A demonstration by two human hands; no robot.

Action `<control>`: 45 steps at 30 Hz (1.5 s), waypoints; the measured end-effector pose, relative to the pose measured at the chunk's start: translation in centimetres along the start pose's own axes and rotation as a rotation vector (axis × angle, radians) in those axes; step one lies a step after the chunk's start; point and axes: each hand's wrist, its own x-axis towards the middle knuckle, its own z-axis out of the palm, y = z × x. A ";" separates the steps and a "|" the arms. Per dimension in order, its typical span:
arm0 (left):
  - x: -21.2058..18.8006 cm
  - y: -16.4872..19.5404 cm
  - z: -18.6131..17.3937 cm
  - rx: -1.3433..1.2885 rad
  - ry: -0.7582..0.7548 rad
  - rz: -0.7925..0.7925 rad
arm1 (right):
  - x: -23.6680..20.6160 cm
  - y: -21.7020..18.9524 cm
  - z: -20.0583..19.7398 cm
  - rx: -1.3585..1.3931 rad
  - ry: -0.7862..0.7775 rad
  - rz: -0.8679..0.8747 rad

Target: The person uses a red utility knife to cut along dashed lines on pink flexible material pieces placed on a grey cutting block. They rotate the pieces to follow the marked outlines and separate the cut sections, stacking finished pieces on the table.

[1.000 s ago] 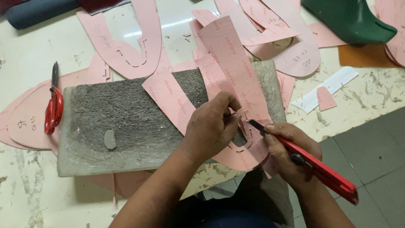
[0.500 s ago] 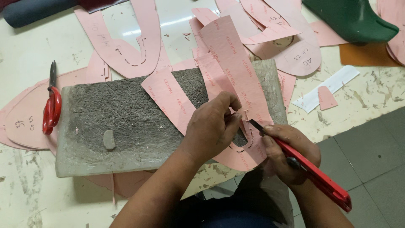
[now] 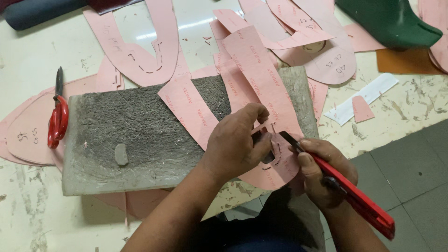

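Bare forearms, no sleeves, no gloves or rings; dark blue clothing at the lap.

Bright, even light from overhead leaves a white glare streak on the pale table (image 3: 28,70) near the top centre, only soft short shadows lie under the hands and pink pattern pieces (image 3: 261,74), and the view is sharp with slight wide-angle bending at the edges.
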 end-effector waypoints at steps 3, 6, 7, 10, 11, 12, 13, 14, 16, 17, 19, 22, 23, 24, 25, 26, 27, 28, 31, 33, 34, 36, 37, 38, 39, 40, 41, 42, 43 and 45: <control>-0.1 0.0 0.1 0.023 -0.006 0.008 | 0.0 0.2 -0.4 0.027 -0.030 0.014; -0.3 0.0 0.0 0.025 0.001 0.043 | -0.1 0.1 -0.6 -0.005 -0.026 0.009; -0.3 0.0 0.0 0.021 0.009 0.063 | -0.2 0.1 -0.7 -0.031 -0.016 0.007; -0.4 -0.1 -0.1 0.011 0.011 0.092 | -0.1 0.0 -0.5 0.034 -0.004 -0.040; -0.3 -0.1 0.0 0.013 0.005 0.080 | -0.1 0.0 -0.4 0.011 -0.008 -0.058; -0.3 -0.1 0.0 0.015 0.000 0.068 | 0.0 -0.1 -0.4 -0.012 -0.013 -0.075; -0.3 -0.1 0.0 0.016 -0.004 0.055 | 0.2 0.0 -0.3 -0.035 -0.018 -0.092; -0.3 -0.1 0.0 0.006 0.001 0.063 | 0.3 -0.1 -0.2 -0.059 -0.020 -0.108; -0.3 0.0 -0.1 -0.013 0.010 0.081 | 0.6 -0.1 0.1 -0.109 -0.021 -0.142; -0.5 0.0 -0.2 -0.028 0.021 0.092 | 0.4 -0.5 0.0 -0.088 -0.004 -0.088; -0.8 0.0 -0.7 -0.053 0.045 0.117 | 0.0 -1.2 0.1 -0.044 0.030 0.018; -0.9 0.0 -1.1 0.111 0.112 0.153 | -0.5 -2.2 0.7 -0.139 0.047 -0.081; -1.0 0.0 -1.1 0.127 0.119 0.140 | -0.5 -2.3 0.9 -0.073 0.032 -0.032; -1.0 0.0 -1.2 0.143 0.126 0.127 | -0.6 -2.4 1.2 -0.006 0.018 0.017; -1.0 0.0 -1.1 0.160 0.135 0.116 | -0.4 -2.5 1.3 0.061 0.003 0.064; -1.0 0.0 -1.0 0.155 0.124 0.105 | -0.3 -2.5 1.4 0.082 0.007 0.149; -1.1 -0.1 -1.2 0.152 0.116 0.094 | 0.0 -2.5 1.4 0.104 0.009 0.233; -1.1 -0.3 -1.4 0.151 0.109 0.082 | 0.3 -2.4 1.5 0.128 0.010 0.316; -1.1 -1.2 -2.1 0.131 0.075 0.075 | 1.2 -2.3 1.7 0.185 0.043 0.437; -1.0 -1.6 -2.1 0.145 0.045 0.036 | 1.9 -2.0 2.0 0.231 0.049 0.539; -0.9 -1.8 -2.1 0.154 0.029 0.016 | 2.3 -1.8 2.2 0.254 0.051 0.590; -0.8 -2.3 -2.1 0.176 0.041 0.031 | 2.8 -1.5 2.6 0.237 0.052 0.654; -0.8 -2.5 -2.2 0.186 0.046 0.039 | 3.0 -1.5 2.9 0.228 0.052 0.687; -0.8 -2.6 -2.2 0.182 0.038 0.031 | 3.0 -1.4 3.1 0.225 0.053 0.686; -0.8 -2.8 -2.2 0.179 0.031 0.025 | 3.1 -1.3 3.3 0.223 0.056 0.684; -0.7 -3.0 -2.2 0.176 0.024 0.019 | 3.1 -1.3 3.5 0.221 0.058 0.682; -0.7 -3.0 -2.2 0.176 0.029 0.024 | 3.0 -1.3 3.6 0.222 0.045 0.658; -0.7 -3.1 -2.2 0.174 0.033 0.029 | 2.9 -1.3 3.6 0.222 0.032 0.635; -0.7 -3.1 -2.2 0.173 0.038 0.035 | 2.9 -1.3 3.7 0.222 0.019 0.611; -0.7 -3.1 -2.2 0.179 0.036 0.035 | 2.7 -1.2 3.7 0.125 -0.009 0.590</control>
